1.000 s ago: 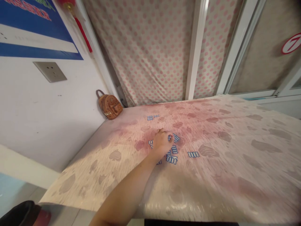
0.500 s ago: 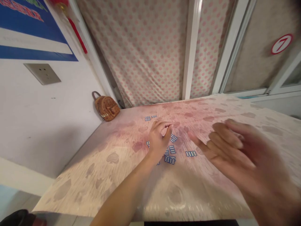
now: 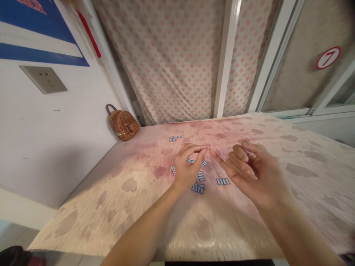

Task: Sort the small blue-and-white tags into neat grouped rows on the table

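Over the middle of the table, my left hand (image 3: pixel 187 166) has its thumb and index fingertip pressed together. What they pinch, if anything, is too small to make out. From the right comes my right hand (image 3: pixel 252 173), palm partly turned up, with one finger stretched toward the left fingertips and the others loosely curled; nothing shows in it. That finger's tip is close to the left pinch; whether they touch I cannot tell. Beneath and beside the left hand lie several small blue-edged pieces with pale bars (image 3: pixel 198 188), partly hidden by it. A similar striped piece (image 3: pixel 223 181) lies apart, near the right hand.
More striped pieces (image 3: pixel 172 139) lie farther back on the patterned tablecloth (image 3: pixel 130 184). A small brown backpack-shaped pouch (image 3: pixel 124 125) leans by the wall at the back left. A dotted curtain (image 3: pixel 172 62) hangs behind the table.
My right hand has moved left and come nearer to my left hand. The left hand keeps its pinch and has shifted slightly. The view has also shifted a little.
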Action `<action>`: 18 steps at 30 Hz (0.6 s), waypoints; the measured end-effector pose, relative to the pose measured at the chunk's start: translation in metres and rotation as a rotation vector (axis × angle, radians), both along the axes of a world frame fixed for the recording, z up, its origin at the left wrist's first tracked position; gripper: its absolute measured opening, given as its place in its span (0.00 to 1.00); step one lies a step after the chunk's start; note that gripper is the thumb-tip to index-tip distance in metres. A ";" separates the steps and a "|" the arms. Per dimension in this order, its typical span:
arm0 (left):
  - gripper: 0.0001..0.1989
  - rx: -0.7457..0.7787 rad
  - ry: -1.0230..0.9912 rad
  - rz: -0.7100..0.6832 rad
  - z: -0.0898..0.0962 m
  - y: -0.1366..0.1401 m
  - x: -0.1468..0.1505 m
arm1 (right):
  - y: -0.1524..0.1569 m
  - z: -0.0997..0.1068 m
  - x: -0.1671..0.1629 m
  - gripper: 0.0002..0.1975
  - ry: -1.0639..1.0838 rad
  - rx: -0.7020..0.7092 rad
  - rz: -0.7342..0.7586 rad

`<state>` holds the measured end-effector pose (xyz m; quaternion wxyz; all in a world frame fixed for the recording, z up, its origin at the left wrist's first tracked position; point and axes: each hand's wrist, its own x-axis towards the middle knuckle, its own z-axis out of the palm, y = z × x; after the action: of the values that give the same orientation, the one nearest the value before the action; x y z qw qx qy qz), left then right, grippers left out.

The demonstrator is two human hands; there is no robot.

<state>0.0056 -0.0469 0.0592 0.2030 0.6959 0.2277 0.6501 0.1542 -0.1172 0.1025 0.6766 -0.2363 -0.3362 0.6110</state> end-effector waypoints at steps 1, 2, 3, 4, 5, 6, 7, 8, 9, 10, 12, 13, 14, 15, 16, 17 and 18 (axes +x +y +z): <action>0.05 -0.023 -0.011 -0.015 0.000 -0.001 0.001 | 0.001 -0.001 0.000 0.19 0.004 0.001 0.004; 0.04 -0.049 -0.023 -0.031 0.000 -0.001 0.001 | 0.002 -0.002 0.001 0.19 0.008 0.002 0.009; 0.04 -0.080 -0.034 -0.047 -0.001 -0.002 0.002 | 0.004 -0.002 0.001 0.19 0.014 0.001 0.014; 0.04 -0.115 -0.047 -0.064 -0.001 -0.002 0.003 | 0.005 -0.003 0.001 0.19 0.021 -0.001 0.019; 0.04 -0.156 -0.062 -0.084 -0.001 -0.003 0.003 | 0.006 -0.004 0.001 0.19 0.028 -0.002 0.023; 0.04 -0.202 -0.079 -0.107 -0.001 -0.003 0.004 | 0.007 -0.006 0.001 0.19 0.035 -0.004 0.026; 0.05 -0.252 -0.098 -0.135 -0.002 -0.003 0.004 | 0.008 -0.007 0.001 0.20 0.041 -0.007 0.028; 0.05 -0.303 -0.121 -0.167 -0.002 -0.004 0.005 | 0.009 -0.008 0.000 0.20 0.046 -0.010 0.028; 0.05 -0.353 -0.145 -0.201 -0.002 -0.004 0.006 | 0.009 -0.010 -0.001 0.20 0.050 -0.011 0.027; 0.05 -0.401 -0.170 -0.235 -0.002 -0.004 0.007 | 0.010 -0.011 -0.002 0.20 0.053 -0.011 0.026; 0.05 -0.487 -0.227 -0.293 -0.002 -0.005 0.009 | 0.010 -0.014 -0.005 0.20 0.060 0.001 0.021; 0.05 -0.526 -0.260 -0.316 -0.003 -0.006 0.010 | 0.010 -0.015 -0.007 0.20 0.063 0.010 0.014; 0.05 -0.564 -0.294 -0.337 -0.003 -0.006 0.012 | 0.010 -0.016 -0.009 0.20 0.064 0.021 0.004; 0.06 -0.599 -0.327 -0.358 -0.004 -0.006 0.013 | 0.010 -0.017 -0.011 0.20 0.062 0.028 -0.008; 0.06 -0.630 -0.359 -0.380 -0.005 -0.007 0.014 | 0.009 -0.018 -0.013 0.21 0.059 0.033 -0.022; 0.06 -0.655 -0.388 -0.401 -0.005 -0.007 0.015 | 0.009 -0.018 -0.015 0.21 0.054 0.037 -0.034; 0.07 -0.675 -0.409 -0.421 -0.006 -0.007 0.016 | 0.008 -0.019 -0.017 0.21 0.047 0.040 -0.046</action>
<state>0.0217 -0.0541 0.0532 0.5875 0.4789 0.2358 0.6082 0.1377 -0.1090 0.0838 0.7027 -0.2158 -0.3268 0.5940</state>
